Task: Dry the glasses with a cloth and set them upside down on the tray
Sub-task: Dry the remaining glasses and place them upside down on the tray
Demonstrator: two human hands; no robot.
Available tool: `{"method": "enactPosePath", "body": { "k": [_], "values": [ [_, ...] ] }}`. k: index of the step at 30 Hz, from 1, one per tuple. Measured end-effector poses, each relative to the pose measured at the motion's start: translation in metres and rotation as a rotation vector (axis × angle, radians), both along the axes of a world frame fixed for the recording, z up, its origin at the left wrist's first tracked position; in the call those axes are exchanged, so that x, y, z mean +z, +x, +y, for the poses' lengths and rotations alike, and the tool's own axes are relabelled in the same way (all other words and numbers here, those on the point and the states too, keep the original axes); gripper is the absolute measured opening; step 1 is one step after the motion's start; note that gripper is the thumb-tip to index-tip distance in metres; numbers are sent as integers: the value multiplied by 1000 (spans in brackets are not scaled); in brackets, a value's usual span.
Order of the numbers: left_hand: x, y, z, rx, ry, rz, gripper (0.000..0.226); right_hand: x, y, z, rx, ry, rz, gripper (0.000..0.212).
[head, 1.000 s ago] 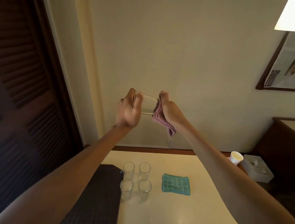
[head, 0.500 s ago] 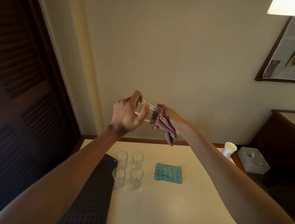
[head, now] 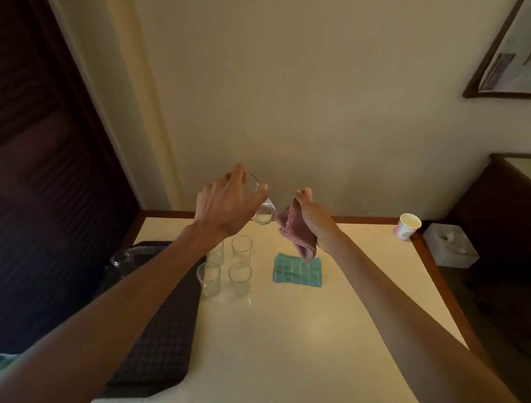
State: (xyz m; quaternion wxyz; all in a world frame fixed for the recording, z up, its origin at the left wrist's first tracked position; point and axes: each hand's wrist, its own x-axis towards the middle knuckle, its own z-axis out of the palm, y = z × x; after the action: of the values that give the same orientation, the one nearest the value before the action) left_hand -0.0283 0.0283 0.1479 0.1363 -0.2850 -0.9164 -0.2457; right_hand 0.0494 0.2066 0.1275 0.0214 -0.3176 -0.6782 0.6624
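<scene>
Tilting a drinking glass (head: 264, 214) above the surface's (head: 310, 338) far edge, the left hand (head: 225, 209) curls its fingers round it for wiping. The right hand (head: 315, 216) clutches the pink cloth (head: 292, 232) just beside it. Four glasses (head: 242, 250) stand upright by the tray's (head: 157, 345) right edge.

Left forearm (head: 122, 311): bare, reaching in from the lower left. Left hand (head: 226, 204): raised above the far edge of the desk (head: 310, 348), back toward the camera, fingers and thumb curled round a tilted glass (head: 264, 213).

Right forearm (head: 408, 308): bare, reaching in from the lower right. Right hand (head: 312, 213): level with the left and near it but apart, fingers closed on a bunched cloth (head: 293, 232) that hangs below the palm.
</scene>
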Motion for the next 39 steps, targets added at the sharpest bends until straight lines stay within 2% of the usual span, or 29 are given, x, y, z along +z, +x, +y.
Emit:
{"method": "enactPosePath", "body": {
  "k": [6,8,13,19,22,25,29,31,37,39],
  "values": [
    [-57,29,5,-39,34,-142,48,-66,28,21,-27,-133,-42,60],
    [-77,36,6,-20,-15,-191,50,-82,38,20,-70,-137,-116,60],
    [-133,58,8,-39,-148,-294,52,-130,64,24,-195,-168,-184,40],
    [-198,80,10,-59,-260,-439,61,-189,78,33,-248,-194,-211,50],
    [-221,85,12,-74,-337,-504,60,-197,79,32,-291,-222,-201,35],
    [-238,88,15,-100,-411,-551,63,-204,79,33,-320,-273,-191,31],
    [-253,93,18,-121,-437,-567,66,-213,81,35,-322,-333,-187,43],
    [-257,95,21,-128,-432,-543,66,-213,82,36,-316,-378,-164,39],
    [-243,85,28,-138,-652,-565,83,-192,74,35,-301,-485,-51,23],
    [-228,72,32,-149,-586,-648,78,-181,67,34,-279,-511,2,23]
  ]
}}
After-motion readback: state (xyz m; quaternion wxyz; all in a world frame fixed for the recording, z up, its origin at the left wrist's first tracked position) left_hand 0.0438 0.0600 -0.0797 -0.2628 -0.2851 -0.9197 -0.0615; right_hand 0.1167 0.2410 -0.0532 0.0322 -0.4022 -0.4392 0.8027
